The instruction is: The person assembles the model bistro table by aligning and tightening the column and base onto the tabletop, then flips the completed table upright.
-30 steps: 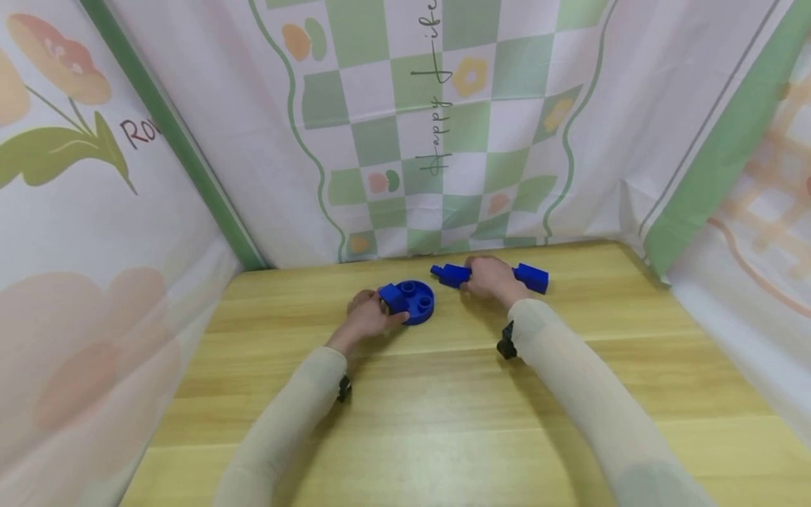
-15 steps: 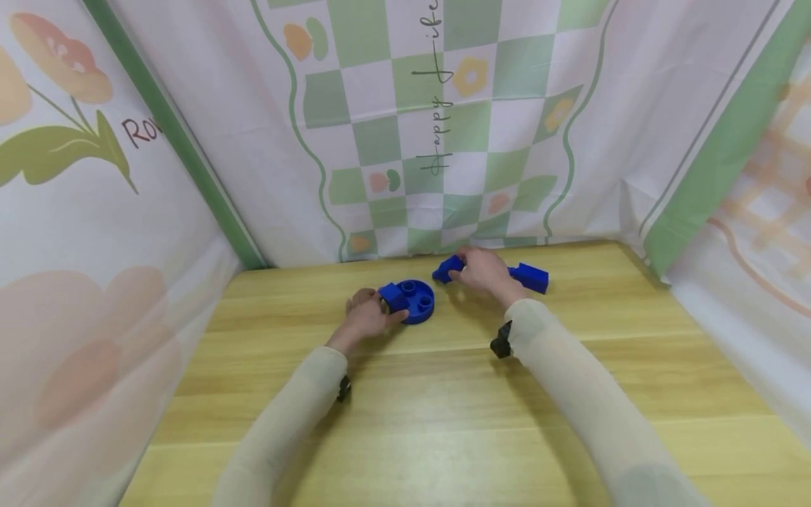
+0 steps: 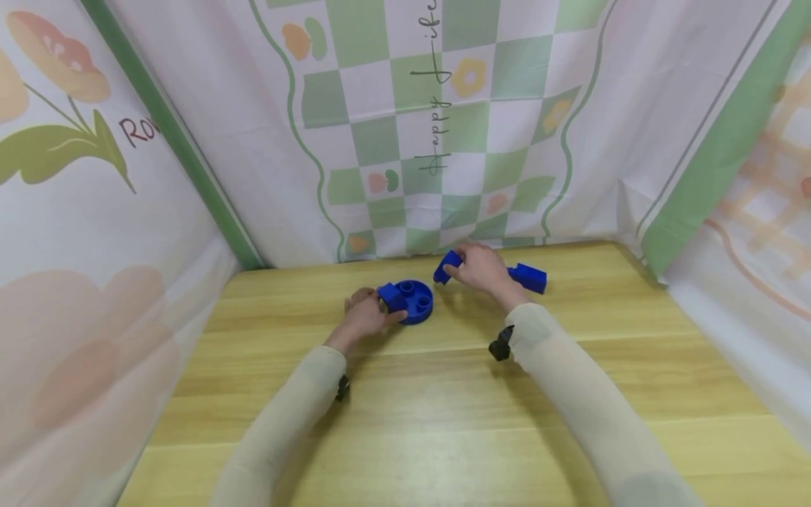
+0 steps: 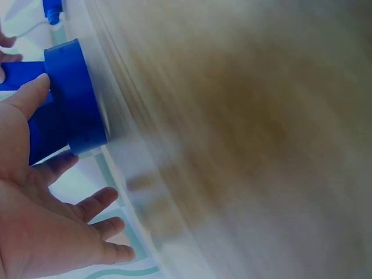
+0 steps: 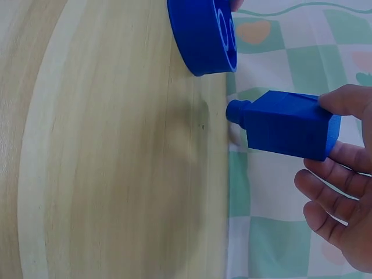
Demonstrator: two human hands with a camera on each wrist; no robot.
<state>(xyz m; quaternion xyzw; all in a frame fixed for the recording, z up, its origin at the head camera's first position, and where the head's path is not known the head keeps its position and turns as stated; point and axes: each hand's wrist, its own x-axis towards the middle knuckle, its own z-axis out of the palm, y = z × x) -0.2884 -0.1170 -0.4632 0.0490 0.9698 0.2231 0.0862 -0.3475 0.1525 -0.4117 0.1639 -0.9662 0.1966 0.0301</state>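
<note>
My left hand (image 3: 366, 315) holds a round blue base (image 3: 418, 306) between thumb and index finger; the other fingers are spread in the left wrist view. Two raised ring sockets show inside its rim. A blue block (image 3: 392, 297) stands up from the base on the side near that hand. To the right, my right hand (image 3: 483, 268) pinches another blue block (image 5: 290, 125) by its plain end, lifted off the table. A round peg (image 5: 235, 112) sticks out from the block's free end, tilted downward, apart from the base.
One more blue block (image 3: 531, 278) lies on the wooden table (image 3: 437, 415), right of my right hand and partly behind it. A patterned cloth (image 3: 437, 162) hangs along the table's back edge, and cloth hangs at both sides.
My right hand has lifted its blue block off the table, shifted slightly left, and turned the block from lying flat to peg downward. The left hand and the base stay in place.
</note>
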